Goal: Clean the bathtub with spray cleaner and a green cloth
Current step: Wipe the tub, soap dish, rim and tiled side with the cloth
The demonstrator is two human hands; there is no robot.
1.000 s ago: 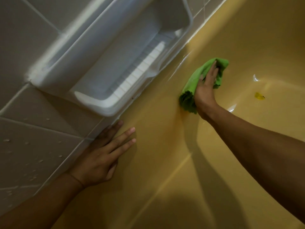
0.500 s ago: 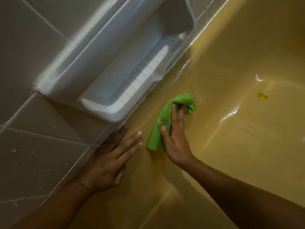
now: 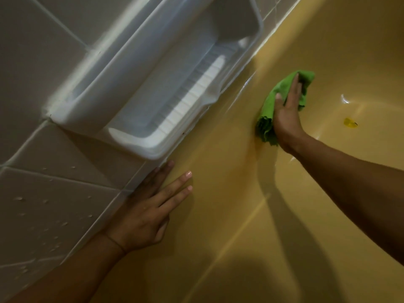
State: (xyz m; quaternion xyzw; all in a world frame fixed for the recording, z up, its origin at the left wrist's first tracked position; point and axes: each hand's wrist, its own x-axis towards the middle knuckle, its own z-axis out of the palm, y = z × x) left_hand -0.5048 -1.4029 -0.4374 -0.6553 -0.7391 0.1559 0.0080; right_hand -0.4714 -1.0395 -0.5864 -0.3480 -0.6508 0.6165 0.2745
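Ideally the right hand (image 3: 286, 119), flat on the green cloth (image 3: 267, 108), wipes evenly toward seven o'clock, the flat left hand (image 3: 142, 213) bracing.

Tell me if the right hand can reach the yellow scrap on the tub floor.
Probably yes: only bare tub lies between the right hand, pressing the green cloth, and the yellow scrap.

Home bathroom: yellow bathtub (image 3: 240, 204), tiled wall (image 3: 43, 182)
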